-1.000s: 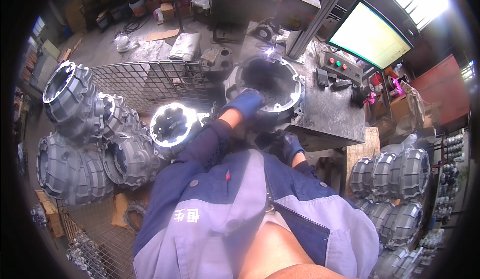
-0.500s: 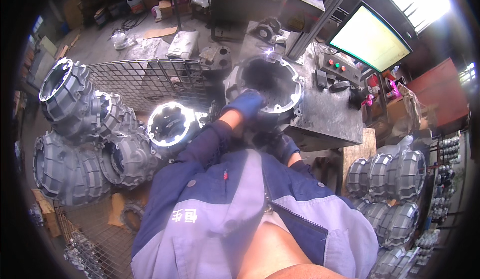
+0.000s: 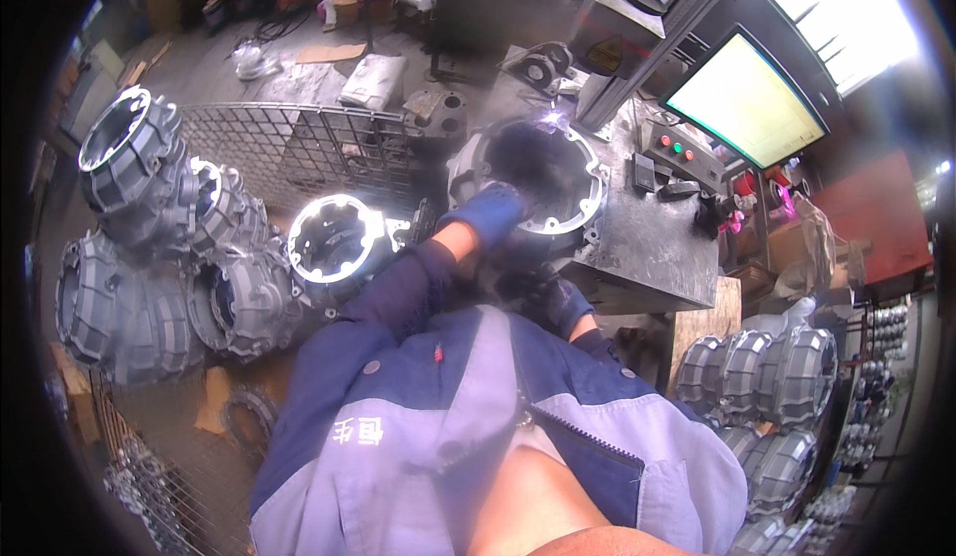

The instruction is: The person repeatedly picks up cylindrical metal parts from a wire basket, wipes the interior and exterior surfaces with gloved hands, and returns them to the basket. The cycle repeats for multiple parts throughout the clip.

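A large round cast-metal housing (image 3: 590,198) stands on the bench with its wide opening facing up. My left hand (image 3: 491,215), in a blue glove, is closed over the near left rim of this housing, its fingertips partly hidden at the opening. Lower and nearer to me, my right hand (image 3: 566,305) is at the housing's near side, gloved in dark blue; its fingers are lost in shadow. A bright violet-white spot of light (image 3: 551,117) glows at the far rim, beneath the upright machine column (image 3: 637,73).
To the left, several similar housings (image 3: 129,302) are stacked beside a wire-mesh cage (image 3: 299,148); one housing (image 3: 337,241) stands close to my left arm. On the right are a control box with buttons (image 3: 687,155), a lit monitor (image 3: 747,98), the bench edge (image 3: 647,292) and more housings (image 3: 762,372).
The whole view has shifted slightly as my head moved. Both hands keep their places at the housing, and the bright spot still shows at its far rim.
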Tool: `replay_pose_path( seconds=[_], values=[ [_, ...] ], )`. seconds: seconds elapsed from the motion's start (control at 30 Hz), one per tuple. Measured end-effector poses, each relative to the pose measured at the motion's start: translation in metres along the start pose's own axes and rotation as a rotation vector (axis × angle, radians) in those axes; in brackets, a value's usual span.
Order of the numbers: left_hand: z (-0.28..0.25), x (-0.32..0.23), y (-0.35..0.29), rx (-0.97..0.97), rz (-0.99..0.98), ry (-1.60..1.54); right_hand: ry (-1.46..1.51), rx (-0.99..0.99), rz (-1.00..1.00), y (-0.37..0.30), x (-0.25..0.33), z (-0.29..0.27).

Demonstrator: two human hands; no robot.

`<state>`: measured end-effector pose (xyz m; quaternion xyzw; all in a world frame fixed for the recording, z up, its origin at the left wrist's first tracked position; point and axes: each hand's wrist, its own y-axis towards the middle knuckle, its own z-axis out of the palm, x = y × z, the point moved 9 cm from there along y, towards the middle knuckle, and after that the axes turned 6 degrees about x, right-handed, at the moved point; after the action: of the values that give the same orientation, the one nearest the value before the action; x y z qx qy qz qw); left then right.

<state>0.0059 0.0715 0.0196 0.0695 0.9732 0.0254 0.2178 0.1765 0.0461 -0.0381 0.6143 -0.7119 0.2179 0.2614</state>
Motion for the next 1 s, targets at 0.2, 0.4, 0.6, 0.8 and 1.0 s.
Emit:
replay_pose_path(
  seconds=[0.2, 0.4, 0.6, 0.8, 1.0],
  values=[
    [-0.003, -0.026, 0.001, 0.009, -0.096, 0.139, -0.400, 0.191, -0.148, -0.005, -0.027, 0.022],
    [0.023, -0.058, 0.033, -0.117, -0.181, 0.050, 0.406, 0.209, -0.002, -0.013, -0.089, 0.041],
    [0.045, -0.051, 0.038, 0.051, -0.332, -0.056, 0.495, 0.239, 0.017, -0.022, -0.109, 0.055],
    [0.036, -0.051, 0.036, -0.088, -0.361, -0.057, 0.543, 0.284, -0.012, -0.021, -0.112, 0.061],
    [0.040, -0.053, 0.032, -0.096, -0.367, 0.017, 0.582, 0.337, -0.058, -0.018, -0.115, 0.070]
  ],
)
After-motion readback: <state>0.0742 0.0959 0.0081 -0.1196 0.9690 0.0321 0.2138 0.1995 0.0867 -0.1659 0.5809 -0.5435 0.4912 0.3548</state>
